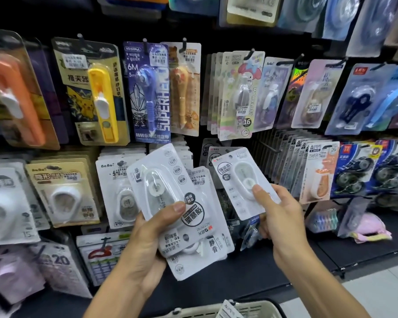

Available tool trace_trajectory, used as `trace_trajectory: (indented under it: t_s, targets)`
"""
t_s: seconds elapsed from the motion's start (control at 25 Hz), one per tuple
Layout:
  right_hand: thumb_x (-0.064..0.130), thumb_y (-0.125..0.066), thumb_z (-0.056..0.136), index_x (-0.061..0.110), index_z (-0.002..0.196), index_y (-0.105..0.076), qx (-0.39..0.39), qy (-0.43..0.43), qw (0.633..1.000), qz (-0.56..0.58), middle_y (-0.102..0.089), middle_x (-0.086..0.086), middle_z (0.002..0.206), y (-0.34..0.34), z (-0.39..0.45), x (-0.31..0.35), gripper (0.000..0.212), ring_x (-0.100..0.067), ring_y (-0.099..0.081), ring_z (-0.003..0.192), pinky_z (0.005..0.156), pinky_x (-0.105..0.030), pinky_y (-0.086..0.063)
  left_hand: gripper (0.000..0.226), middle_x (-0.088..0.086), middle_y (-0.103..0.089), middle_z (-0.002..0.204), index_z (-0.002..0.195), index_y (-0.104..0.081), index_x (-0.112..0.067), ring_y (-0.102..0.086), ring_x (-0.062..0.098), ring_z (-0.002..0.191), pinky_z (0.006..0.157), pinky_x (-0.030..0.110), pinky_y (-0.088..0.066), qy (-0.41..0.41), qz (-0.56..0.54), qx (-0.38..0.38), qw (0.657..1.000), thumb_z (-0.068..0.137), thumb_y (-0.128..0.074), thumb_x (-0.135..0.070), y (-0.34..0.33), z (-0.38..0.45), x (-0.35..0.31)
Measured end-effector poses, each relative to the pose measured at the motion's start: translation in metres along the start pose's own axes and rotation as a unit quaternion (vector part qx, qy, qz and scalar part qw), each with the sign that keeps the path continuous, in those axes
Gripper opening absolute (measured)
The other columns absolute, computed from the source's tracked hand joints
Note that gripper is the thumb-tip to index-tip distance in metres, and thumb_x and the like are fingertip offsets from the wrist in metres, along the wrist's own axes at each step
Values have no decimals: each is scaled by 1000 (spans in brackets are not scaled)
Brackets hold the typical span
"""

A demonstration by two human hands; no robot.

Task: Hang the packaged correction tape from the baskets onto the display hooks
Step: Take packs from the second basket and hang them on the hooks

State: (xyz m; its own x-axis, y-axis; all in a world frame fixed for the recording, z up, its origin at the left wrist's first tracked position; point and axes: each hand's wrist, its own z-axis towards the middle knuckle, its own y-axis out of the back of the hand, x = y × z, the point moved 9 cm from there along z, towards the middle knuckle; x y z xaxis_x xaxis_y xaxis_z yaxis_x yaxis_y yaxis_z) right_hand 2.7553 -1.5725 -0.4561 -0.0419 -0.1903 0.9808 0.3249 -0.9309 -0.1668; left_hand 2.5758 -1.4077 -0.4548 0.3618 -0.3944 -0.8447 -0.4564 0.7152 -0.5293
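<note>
A: Head view status: the left hand [147,228] is gripping a fanned stack of packages [193,228] at centre frame, thumb pressing on the top blister and fingers curling behind the cards. The cards in that stack are sitting upside down, hang holes toward the bottom of the frame.

B: And the other hand?

A: The right hand [278,216] is pinching a single package [237,180] just right of centre, thumb on the blister face and fingers behind. Its hang hole is pointing toward the upper left, and the card is standing close in front of the display panel, not yet on any peg.

B: Where is it likely going?

A: Judging by the matching white cards, the row [208,154] hanging directly behind it, centre frame, is the probable target. A bare hook [270,146] is projecting just right of it.

B: Overall progress?

A: Partial. The hooks across the upper and middle frame are already carrying stock. Several packages are waiting in the left hand, and the basket [257,309] at the bottom edge is showing at least one more card [228,311]. Its full contents are out of view.
</note>
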Motion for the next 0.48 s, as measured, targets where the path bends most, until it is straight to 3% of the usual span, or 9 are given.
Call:
trace_trajectory:
  t_s: [0.08,0.2,0.32,0.4,0.48]
  targets:
    - [31,-70,94,23,98,-68,-19,-4,1000,9,-71,4,68,3,1,-2,9,-3,-51,42,37,-18,-35,113,20,-77,111,126,-69,-9,-77,36,94,66,44,-64,1,-17,5,1000,22,-104,-38,-2,-1,-1]
    - [35,-72,92,27,95,-68,-51,3,999,4,-70,7,66,12,2,-4,10,-2,-49,41,39,-21,-36,83,14,-80,104,101,-83,-20,-79,31,90,65,42,-63,-7,-42,18,999,23,-103,-39,-1,-1,-3]
    - [38,-74,89,26,98,-68,-40,11,999,-15,-70,8,67,8,6,-1,16,-1,-51,42,38,-20,-37,73,11,-81,100,93,-85,-23,-79,28,87,65,41,-63,-1,-55,24,998,24,-102,-41,0,1,-1]
    - [33,-76,89,21,107,-64,-17,-28,999,-32,-69,8,66,0,10,-5,24,-3,-53,43,37,-21,-40,73,12,-81,102,95,-85,-23,-79,28,89,68,42,-63,-1,-59,29,998,26,-102,-40,0,1,0]
    - [22,-76,89,18,122,-55,19,-115,993,-3,-74,-2,88,-10,5,-22,39,-13,-68,62,47,-29,-53,75,14,-80,106,98,-84,-22,-78,30,93,70,44,-63,1,-64,25,998,28,-103,-37,-1,3,3]
